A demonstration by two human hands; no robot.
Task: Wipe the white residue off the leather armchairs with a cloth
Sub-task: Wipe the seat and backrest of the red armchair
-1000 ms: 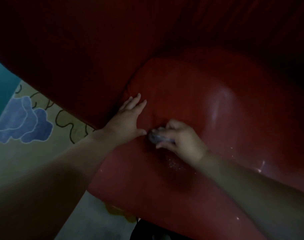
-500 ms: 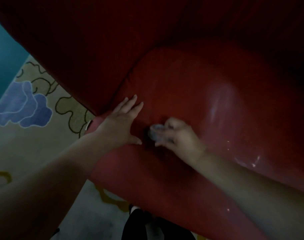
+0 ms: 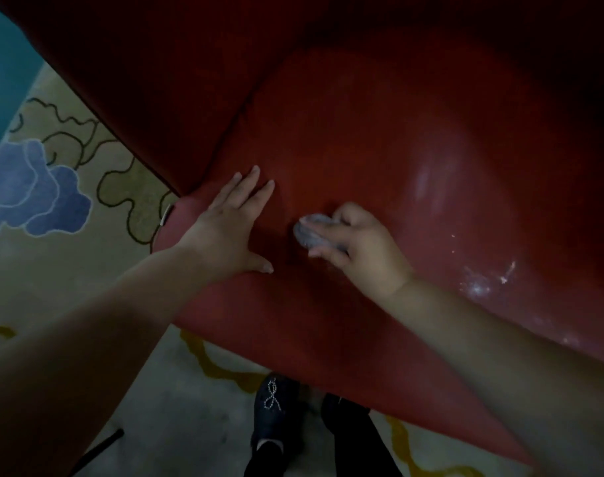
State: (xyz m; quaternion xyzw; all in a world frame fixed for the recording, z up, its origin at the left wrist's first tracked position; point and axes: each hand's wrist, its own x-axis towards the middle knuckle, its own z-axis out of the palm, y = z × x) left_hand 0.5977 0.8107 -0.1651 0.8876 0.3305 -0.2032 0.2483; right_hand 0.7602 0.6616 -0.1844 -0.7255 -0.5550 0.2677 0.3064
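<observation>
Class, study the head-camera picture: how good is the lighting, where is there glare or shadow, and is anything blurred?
Head view: dim and underexposed overall; the armchair falls into near-black shadow at top right; a soft sheen with white residue shows on the seat at right; the cloth in the right hand looks slightly soft; the left hand is fairly sharp.

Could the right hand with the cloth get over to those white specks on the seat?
Probably yes. The right hand holds the cloth on the seat, and only bare leather lies between it and the white specks.
</observation>
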